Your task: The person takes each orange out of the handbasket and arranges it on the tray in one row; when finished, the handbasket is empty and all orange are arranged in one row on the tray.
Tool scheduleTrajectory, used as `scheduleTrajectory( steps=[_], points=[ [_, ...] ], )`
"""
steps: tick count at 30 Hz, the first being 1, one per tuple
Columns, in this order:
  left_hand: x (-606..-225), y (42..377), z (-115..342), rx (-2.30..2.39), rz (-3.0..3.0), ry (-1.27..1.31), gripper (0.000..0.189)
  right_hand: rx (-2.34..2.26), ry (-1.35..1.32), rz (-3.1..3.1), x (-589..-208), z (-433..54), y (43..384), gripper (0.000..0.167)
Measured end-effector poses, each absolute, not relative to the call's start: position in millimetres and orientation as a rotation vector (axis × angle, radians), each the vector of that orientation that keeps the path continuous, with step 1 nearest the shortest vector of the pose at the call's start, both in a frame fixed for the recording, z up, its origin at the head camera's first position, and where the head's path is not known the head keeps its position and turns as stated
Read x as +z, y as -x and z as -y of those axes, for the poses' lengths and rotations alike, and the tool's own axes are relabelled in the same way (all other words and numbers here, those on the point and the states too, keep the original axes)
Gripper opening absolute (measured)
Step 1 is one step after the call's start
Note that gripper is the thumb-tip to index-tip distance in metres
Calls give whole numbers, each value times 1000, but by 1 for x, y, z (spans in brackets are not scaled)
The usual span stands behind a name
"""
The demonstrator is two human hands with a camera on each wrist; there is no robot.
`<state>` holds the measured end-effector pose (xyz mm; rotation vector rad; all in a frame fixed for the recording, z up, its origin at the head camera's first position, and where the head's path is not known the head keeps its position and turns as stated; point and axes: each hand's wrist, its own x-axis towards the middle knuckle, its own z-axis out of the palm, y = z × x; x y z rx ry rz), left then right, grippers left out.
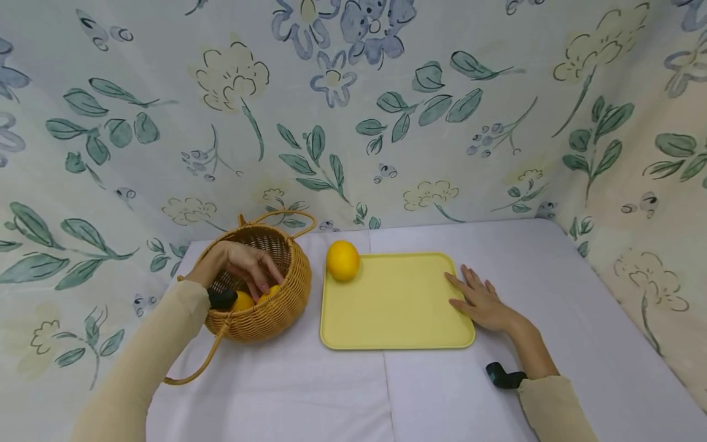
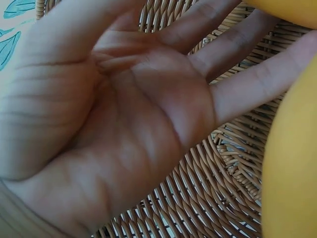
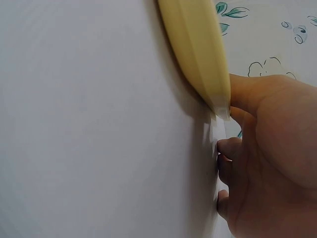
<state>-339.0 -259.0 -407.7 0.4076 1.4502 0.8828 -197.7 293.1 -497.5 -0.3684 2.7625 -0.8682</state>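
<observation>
My left hand (image 1: 248, 264) reaches down into a round wicker basket (image 1: 295, 294). Its fingertips are at a yellow-orange fruit, seemingly an orange (image 1: 270, 293), and a second one (image 1: 243, 302) sits beside it under the wrist. In the left wrist view the palm faces the camera, with the fingers fairly straight towards one fruit (image 2: 292, 10) and another fruit (image 2: 292, 163) at the right. A similar orange (image 1: 343, 261) rests at the back left corner of a yellow tray (image 1: 394, 307). My right hand (image 1: 486, 307) lies at the tray's right edge, fingers spread, thumb and index finger over the rim.
Both basket handles are folded outward, one handle (image 1: 193, 371) towards the front left and the other handle (image 1: 287, 213) at the back. A white cloth (image 1: 265, 393) covers the table. Floral fabric (image 1: 331, 135) hangs behind and along the sides.
</observation>
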Motion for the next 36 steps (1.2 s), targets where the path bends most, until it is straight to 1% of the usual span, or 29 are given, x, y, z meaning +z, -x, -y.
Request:
scheduleTrajectory(
  steps=[16,36],
  points=[
    [-410,338,256,898,-1499,-441,40,-861,359,-2772,-496,-292,196,68],
    [-410,337,257,876,-1566,-391,39,-870,361,-2763,-496,-291,197,68]
  ],
)
